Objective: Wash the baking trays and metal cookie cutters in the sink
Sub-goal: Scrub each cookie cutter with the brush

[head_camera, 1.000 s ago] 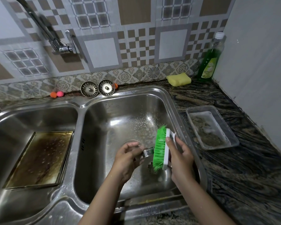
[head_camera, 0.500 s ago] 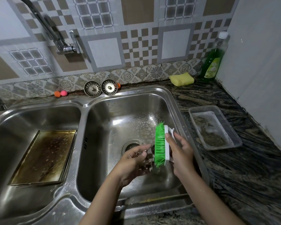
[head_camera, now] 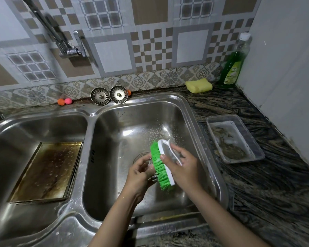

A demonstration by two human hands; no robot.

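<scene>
Fingers (head_camera: 146, 164) of the left hand (head_camera: 139, 175) curl round a small metal cutter (head_camera: 152, 176), which is largely hidden behind them and the bristles; its shape cannot be made out. Right hand (head_camera: 183, 168) grips the white back of a brush (head_camera: 161, 165), thumb on the near edge, other fingers passed under the looped handle. Green bristles face left and touch the cutter. Both hands sit over the right basin (head_camera: 125, 132), above the drain, which is mostly covered.

Left basin (head_camera: 34, 127) holds a rectangular baking tray (head_camera: 46, 172), lying flat, its surface stained brown and beaded with water. A second edge shows under its lower rim; whether that is another tray cannot be told.

Right basin walls are stainless steel, speckled with droplets and suds on the far-right side.

Behind the basins, two round perforated strainers (head_camera: 108, 95) lean against the tiled wall. Small orange and pink balls (head_camera: 64, 101) lie to their left; another orange one is half hidden behind the right strainer. A faucet (head_camera: 68, 49) is mounted on the wall, its spout cut off at the top edge.

On the dark veined stone tabletop (head_camera: 268, 184), a clear plastic tub (head_camera: 235, 139) holds soapy water. A yellow sponge (head_camera: 198, 85) and a green soap bottle (head_camera: 235, 63) stand in the far corner.
</scene>
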